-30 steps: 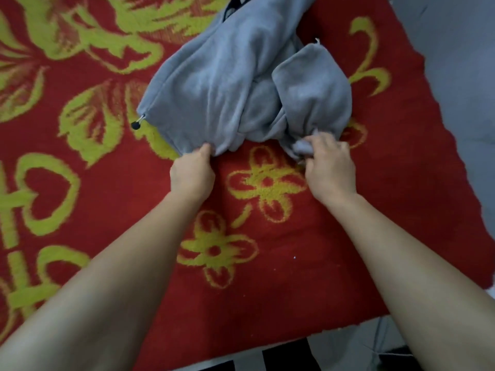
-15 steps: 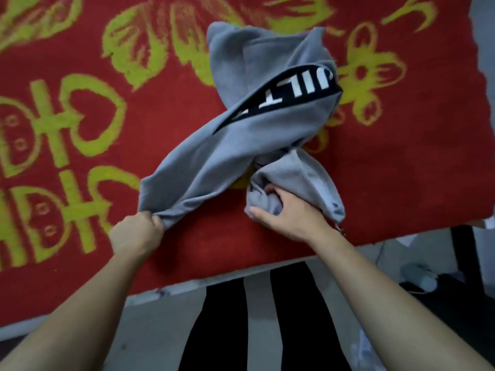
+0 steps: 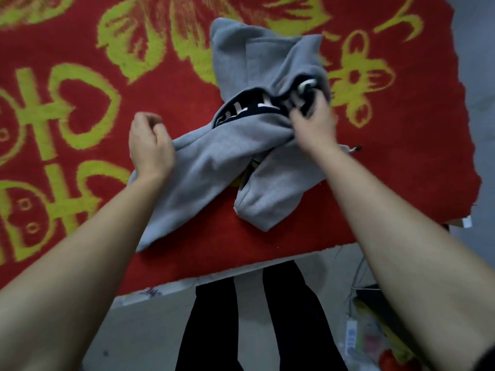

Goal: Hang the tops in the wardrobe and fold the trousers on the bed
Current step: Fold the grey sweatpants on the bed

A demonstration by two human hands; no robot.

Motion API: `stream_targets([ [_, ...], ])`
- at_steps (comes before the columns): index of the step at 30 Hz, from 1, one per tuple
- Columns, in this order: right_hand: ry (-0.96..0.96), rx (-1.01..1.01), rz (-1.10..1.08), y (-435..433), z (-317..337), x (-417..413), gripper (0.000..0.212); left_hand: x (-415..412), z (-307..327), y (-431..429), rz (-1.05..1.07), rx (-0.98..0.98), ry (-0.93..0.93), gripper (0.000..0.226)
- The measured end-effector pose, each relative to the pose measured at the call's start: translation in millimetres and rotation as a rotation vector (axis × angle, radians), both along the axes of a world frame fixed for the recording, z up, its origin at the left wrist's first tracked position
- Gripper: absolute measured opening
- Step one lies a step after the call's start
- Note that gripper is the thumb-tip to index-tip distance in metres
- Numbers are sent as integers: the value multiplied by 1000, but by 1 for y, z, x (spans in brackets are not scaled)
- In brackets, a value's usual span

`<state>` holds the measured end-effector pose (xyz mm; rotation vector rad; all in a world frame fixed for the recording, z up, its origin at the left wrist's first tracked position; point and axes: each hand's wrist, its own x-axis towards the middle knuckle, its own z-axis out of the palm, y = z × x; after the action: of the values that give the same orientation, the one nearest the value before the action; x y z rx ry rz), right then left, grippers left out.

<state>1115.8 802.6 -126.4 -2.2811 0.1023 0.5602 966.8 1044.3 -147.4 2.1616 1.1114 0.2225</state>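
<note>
Grey trousers (image 3: pixel 222 167) with a black waistband (image 3: pixel 249 109) carrying white letters lie crumpled on the red blanket with yellow patterns (image 3: pixel 80 145) that covers the bed. The two legs cross, their ends pointing toward the near edge. My right hand (image 3: pixel 313 121), blurred by motion, grips the fabric at the waistband's right end. My left hand (image 3: pixel 150 145) hovers over the left leg with loosely curled fingers and holds nothing; its wrist hides part of that leg. A drawstring end (image 3: pixel 355 149) pokes out on the right.
The bed's near edge (image 3: pixel 241 271) runs just below the trousers, with grey floor (image 3: pixel 150 330) beyond it. My own legs in black (image 3: pixel 211 317) stand at the edge. Colourful clutter (image 3: pixel 375 341) lies on the floor at lower right.
My left hand let go of the left trouser leg and lifted off it. My right hand released the bunched leg end and moved up to the waistband. The legs now lie flatter.
</note>
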Motion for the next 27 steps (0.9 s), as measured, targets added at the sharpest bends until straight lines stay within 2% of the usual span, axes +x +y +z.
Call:
stream_targets([
  [2, -129, -137, 314, 4, -4, -29, 45, 22, 5, -3, 85, -115, -61, 26],
  [5, -142, -274, 762, -6, -6, -73, 45, 53, 16, -6, 268, -424, -160, 39],
  [7, -107, -318, 960, -14, -7, -87, 44, 68, 26, -7, 353, -602, -209, 50],
  [8, -55, -280, 989, -15, -5, -87, 41, 74, 30, -8, 325, -655, -190, 58],
  [11, 269, -22, 903, -14, 4, -64, 25, 85, 31, -14, 120, -719, -13, 99],
  [13, 435, 111, 763, -12, 6, -41, 39, 88, 26, -22, 18, -661, 55, 102],
  [15, 344, 112, 590, -13, 6, -16, 58, 93, 20, -28, -22, -623, 67, 79],
  [17, 67, -10, 412, -16, 2, 8, 68, 96, 12, -31, -39, -607, 45, 59],
  [19, -186, -131, 243, -13, -6, 31, 64, 94, 4, -31, -35, -587, 33, 43],
  [20, -249, -151, 182, -10, -12, 43, 55, 93, 0, -32, -22, -596, 23, 37],
  [22, -226, -112, 98, 1, -25, 66, 31, 88, -7, -31, 18, -660, 3, 31],
  [23, -167, -71, 76, 8, -31, 76, 32, 86, -9, -29, 49, -689, 0, 31],
  [27, 34, -9, 152, 30, -50, 94, 74, 86, -11, -20, 176, -733, 16, 30],
])
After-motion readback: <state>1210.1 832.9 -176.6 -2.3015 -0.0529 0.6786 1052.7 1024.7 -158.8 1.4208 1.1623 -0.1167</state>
